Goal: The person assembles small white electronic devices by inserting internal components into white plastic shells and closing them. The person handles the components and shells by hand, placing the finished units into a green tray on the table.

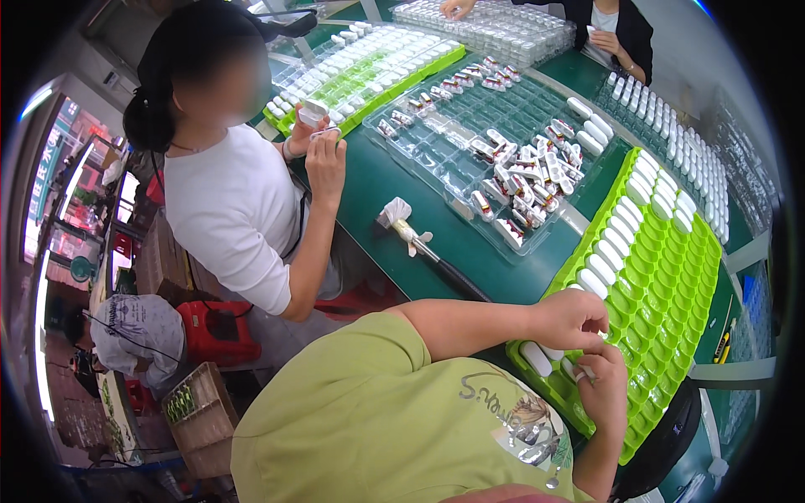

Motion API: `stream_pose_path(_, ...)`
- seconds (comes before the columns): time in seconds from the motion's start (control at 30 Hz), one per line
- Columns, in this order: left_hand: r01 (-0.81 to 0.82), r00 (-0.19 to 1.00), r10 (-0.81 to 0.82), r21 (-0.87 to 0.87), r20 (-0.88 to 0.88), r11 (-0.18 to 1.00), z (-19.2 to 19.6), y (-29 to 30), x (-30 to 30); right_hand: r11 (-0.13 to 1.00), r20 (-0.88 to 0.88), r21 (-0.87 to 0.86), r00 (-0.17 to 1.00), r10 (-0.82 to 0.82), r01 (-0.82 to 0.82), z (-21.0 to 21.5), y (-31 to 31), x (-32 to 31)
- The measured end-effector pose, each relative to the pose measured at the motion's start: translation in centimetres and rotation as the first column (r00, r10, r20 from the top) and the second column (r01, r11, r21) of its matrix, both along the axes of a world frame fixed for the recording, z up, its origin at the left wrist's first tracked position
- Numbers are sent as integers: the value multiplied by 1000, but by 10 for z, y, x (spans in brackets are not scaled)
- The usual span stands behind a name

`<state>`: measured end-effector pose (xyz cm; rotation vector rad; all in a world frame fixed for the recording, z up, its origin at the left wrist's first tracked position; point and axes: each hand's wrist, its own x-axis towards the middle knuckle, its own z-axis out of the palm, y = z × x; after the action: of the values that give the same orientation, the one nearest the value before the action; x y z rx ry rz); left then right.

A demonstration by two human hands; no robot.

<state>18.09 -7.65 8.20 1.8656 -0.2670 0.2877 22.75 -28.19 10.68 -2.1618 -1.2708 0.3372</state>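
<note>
Both my hands are over the near part of a bright green tray [667, 335] with rows of rounded hollows. My left hand [572, 319] has its fingers curled and pinched together, next to a row of white oval cases [605, 255]. Close below it, my right hand [602, 381] is also curled, its fingertips almost meeting the left ones. Whatever lies between the fingers is too small or hidden to make out. Another white oval case [536, 359] rests in the tray's near left corner, with others partly covered by my hands.
A clear plastic tray [436, 138] holds a heap of small white-and-red parts [532, 180]. A hammer [426, 249] with a wrapped head lies left of the green tray. A co-worker in white [231, 201] handles a white case at left; another person [608, 33] works across the table.
</note>
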Motion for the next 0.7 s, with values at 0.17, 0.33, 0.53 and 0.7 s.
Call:
stream_pose_path(0.17, 10, 1000, -11, 37, 19, 999, -5, -2, 2, 989, 126, -147, 991, 49, -30, 18, 8, -18)
stream_pose_path(0.33, 2, 1000, -2, 16, 4, 1000, -3, 1, 0, 988, 105, -157, 994, 7, 10, 19, 10, -19)
stream_pose_path(0.53, 16, 1000, -16, 0, -13, 1000, -3, 2, 0, 980, 201, -200, 978, 48, -7, 15, 5, -21)
stream_pose_path(0.7, -34, 999, 33, 66, 12, 997, -13, 10, 5, 973, 250, -228, 963, 102, -44, 12, 8, -21)
